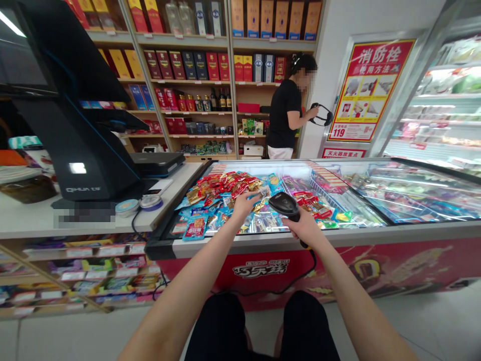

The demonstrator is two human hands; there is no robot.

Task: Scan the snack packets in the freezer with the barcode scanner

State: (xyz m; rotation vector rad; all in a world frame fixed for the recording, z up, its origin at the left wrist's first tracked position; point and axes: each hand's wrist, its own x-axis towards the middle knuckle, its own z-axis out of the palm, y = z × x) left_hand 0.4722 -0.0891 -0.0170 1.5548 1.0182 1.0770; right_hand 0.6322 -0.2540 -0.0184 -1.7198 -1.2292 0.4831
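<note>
My right hand (306, 229) is wrapped round the grip of a black barcode scanner (284, 203), its head tilted towards the left. In my left hand (246, 204), the fingertips pinch a small silvery snack packet (265, 191) just left of the scanner head. Below and beyond that hand, a heap of red snack packets (229, 183) covers the glass lid of a chest freezer (240, 245). Blue packets lie around the heap, among them a blue and red snack packet (195, 227) near the front left corner. More packets lie right of the scanner.
At left, a black checkout terminal (90, 155) stands on a white counter (165, 193). The scanner's cable (289, 288) loops down the freezer's front. Behind the freezer, a person in black (283, 110) holds a black looped object (319, 115) beside shelves of boxes.
</note>
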